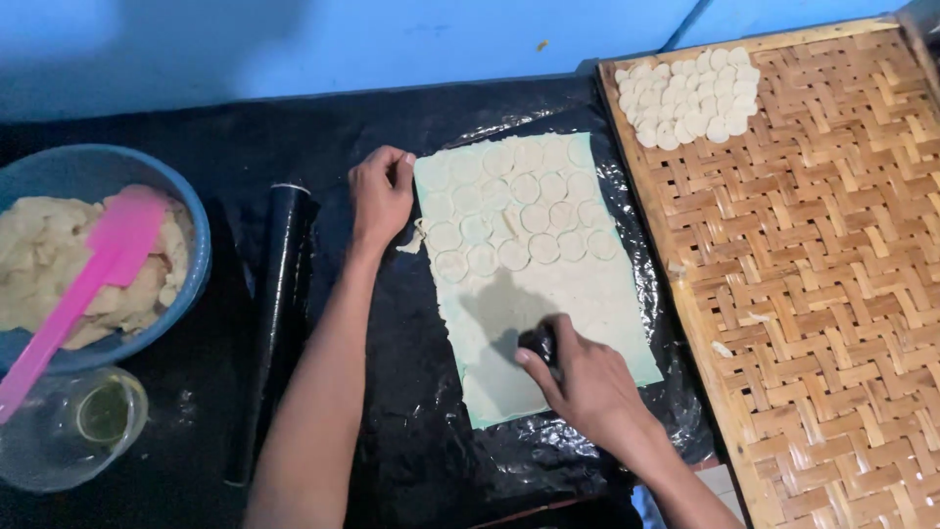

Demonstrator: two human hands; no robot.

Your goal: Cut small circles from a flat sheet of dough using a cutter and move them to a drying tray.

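A thin pale sheet of rolled dough (pixel 587 304) lies on black plastic film in the middle of the view. Its far half is marked with several cut round discs (pixel 534 217). My right hand (pixel 578 377) grips a small dark round cutter (pixel 540 343) and presses it onto the near half of the sheet. At the sheet's far left corner rests my left hand (pixel 380 196), its fingers curled on the dough's edge.
A woven bamboo tray (pixel 832 294) on the right holds a pile of cut dough discs (pixel 685 96) at its far end. A black rolling pin (pixel 274 313) lies left of my forearm. A blue bowl (pixel 191 211) with dough and a pink spatula (pixel 83 284) stands at the left, a clear cup (pixel 73 426) near it.
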